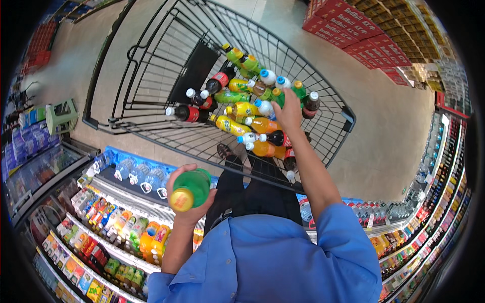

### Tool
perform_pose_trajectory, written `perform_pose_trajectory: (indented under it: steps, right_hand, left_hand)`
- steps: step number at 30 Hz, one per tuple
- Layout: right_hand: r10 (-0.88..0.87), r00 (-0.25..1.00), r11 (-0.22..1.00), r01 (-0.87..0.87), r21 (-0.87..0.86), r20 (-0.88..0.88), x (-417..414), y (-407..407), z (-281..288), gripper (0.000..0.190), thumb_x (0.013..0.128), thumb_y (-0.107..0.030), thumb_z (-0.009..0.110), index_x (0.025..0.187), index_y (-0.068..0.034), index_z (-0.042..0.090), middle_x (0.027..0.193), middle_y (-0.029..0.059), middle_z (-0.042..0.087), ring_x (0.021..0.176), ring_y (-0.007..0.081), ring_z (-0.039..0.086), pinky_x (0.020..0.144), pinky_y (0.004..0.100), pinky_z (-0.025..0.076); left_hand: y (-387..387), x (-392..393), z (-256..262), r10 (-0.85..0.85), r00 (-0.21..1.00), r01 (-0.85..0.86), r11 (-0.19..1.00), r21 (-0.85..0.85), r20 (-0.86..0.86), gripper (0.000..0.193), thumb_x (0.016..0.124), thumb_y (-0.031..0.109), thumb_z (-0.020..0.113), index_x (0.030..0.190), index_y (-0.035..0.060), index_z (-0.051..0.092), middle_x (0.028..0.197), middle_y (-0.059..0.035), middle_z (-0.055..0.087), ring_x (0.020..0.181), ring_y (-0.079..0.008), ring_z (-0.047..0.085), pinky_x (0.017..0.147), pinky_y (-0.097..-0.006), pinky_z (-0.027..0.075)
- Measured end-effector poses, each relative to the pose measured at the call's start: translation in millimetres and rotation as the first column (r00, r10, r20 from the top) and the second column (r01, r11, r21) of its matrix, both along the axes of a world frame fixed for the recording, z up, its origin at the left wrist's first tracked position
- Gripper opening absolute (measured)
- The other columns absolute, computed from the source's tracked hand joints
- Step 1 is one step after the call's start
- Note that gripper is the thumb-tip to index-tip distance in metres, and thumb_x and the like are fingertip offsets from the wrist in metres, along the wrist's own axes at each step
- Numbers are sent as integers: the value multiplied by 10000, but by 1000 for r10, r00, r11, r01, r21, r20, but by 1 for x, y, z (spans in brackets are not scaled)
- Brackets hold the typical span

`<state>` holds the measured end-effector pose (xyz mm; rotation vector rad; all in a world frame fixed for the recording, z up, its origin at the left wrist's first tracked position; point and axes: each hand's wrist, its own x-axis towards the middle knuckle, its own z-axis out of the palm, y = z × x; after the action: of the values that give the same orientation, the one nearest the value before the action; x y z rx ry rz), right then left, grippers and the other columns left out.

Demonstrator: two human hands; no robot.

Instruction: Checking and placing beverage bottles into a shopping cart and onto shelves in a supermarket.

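Observation:
My left hand (pixel 189 212) is wrapped around a green plastic bottle (pixel 199 185) with a yellow cap, held outside the cart over the shelf side. Inside the black wire shopping cart (pixel 322 81), my right hand (pixel 290 113) is at another yellow-capped green bottle (pixel 279 99); whether its fingers grip the bottle is unclear. A second green bottle (pixel 299 90) stands just beyond the fingers. Around them are dark cola bottles (pixel 189 113), orange drink bottles (pixel 263 125), yellow drink bottles (pixel 231 125) and white bottles with blue caps (pixel 268 77). Some lie on their sides.
Refrigerated drink shelves (pixel 113 250) curve along my side, with large water jugs (pixel 142 174) on the ledge. Stacked red Red Bull cartons (pixel 352 28) stand across the aisle. A pale green plastic stool (pixel 62 116) is at the left, beside a glass-topped chest (pixel 45 164).

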<state>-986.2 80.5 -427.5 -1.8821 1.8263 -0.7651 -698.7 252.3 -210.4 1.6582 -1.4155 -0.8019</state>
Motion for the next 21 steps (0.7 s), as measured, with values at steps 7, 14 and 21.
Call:
perform_pose_trajectory:
  steps: [7,14,21]
  right_hand:
    - [125,944,959,-36,281,-305,11,-17,-46,479,716,-203,826,1154,-129,649,1162,90,618,1126,316,547,936,450,466]
    - [138,979,966,-99,240,-153,-16,-1,-61,328,711,-117,772,1013,-96,646,1001,128,660,991,379,593,884,453,492]
    - [5,926,952,-120,280,378,-17,-2,92,223,866,-183,743,980,-49,606,1096,102,689,1072,225,645,919,354,507]
  left_hand:
    - [36,17,13,174,981,-170,984,47,-83,885,684,76,852,1396,26,328,1277,-172,549,1197,-299,560,1027,-441,469]
    - [56,24,13,290,942,-279,956,90,-169,889,672,71,853,1400,19,347,1273,-161,559,1191,-284,570,1019,-430,475]
    - [70,33,16,413,856,-390,911,139,-309,900,681,112,842,1420,-23,346,1230,-162,592,1167,-271,587,990,-417,492]
